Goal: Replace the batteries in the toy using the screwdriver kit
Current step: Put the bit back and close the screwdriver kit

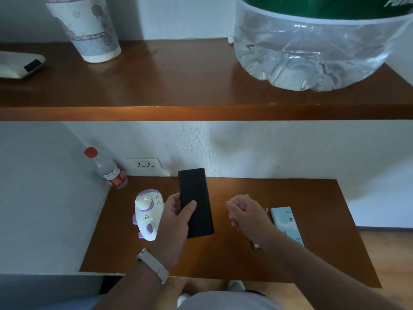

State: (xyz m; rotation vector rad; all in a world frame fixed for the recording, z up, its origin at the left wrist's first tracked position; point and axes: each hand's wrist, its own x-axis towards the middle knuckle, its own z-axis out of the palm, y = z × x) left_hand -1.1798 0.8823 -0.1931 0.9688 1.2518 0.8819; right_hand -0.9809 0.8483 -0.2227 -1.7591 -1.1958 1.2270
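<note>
My left hand [176, 217] grips a flat black rectangular case [195, 201], the screwdriver kit, lifted above the brown desk [223, 258], thumb across its front. A white and purple toy [147, 217] lies on the desk just left of that hand. My right hand [247, 214] hovers to the right of the case with its fingers loosely curled and nothing visible in them. A small green item [246, 195] peeks out behind its knuckles. Small brownish pieces [257, 245] lie under my right wrist; I cannot tell what they are.
A light blue box [287, 224] lies right of my right hand. A red-capped bottle [107, 170] stands at the back left corner by a wall socket [145, 164]. On the shelf [178, 113] above stand a paper cup [89, 30] and a big water jug [312, 48].
</note>
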